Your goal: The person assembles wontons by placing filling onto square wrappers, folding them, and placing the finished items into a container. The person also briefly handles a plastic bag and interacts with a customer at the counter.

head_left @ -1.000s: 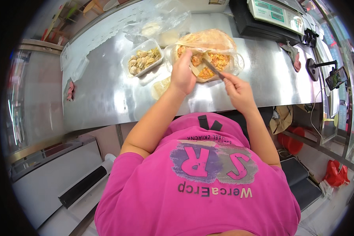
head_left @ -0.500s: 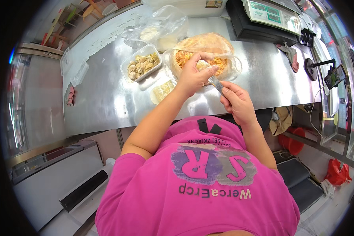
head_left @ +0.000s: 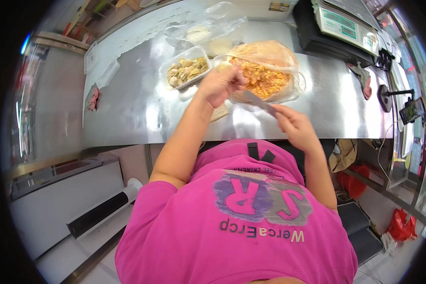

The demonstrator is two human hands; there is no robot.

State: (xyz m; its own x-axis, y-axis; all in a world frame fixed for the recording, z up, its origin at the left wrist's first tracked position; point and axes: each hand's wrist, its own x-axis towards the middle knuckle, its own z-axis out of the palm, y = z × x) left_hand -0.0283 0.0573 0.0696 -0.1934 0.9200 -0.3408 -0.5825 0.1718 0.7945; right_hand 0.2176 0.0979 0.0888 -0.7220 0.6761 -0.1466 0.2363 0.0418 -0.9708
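Observation:
My left hand [head_left: 221,85] is closed, slightly blurred, at the near left edge of a clear bag of orange-yellow chopped filling [head_left: 265,80]. A pale dumpling [head_left: 223,66] shows at its fingertips, mostly hidden by the hand. My right hand [head_left: 296,125] grips the end of a flat metal filling spatula [head_left: 259,101], whose blade points left toward my left hand, over the bag's near edge. Left of the bag, a white plastic tray [head_left: 164,75] holds several folded dumplings [head_left: 187,71]. A stack of pale wrappers [head_left: 220,113] lies partly behind my left wrist.
Behind the tray lies a clear plastic bag [head_left: 201,35] with pale dough-like contents. A weighing scale [head_left: 343,26] stands at the back right, near a phone on a stand [head_left: 412,110]. Cloths lie at both ends of the steel table [head_left: 132,113].
My left hand has moved left, away from the spatula toward the tray, its fingers closing around the wrapper. The spatula has come away from it. The whole view has shifted slightly.

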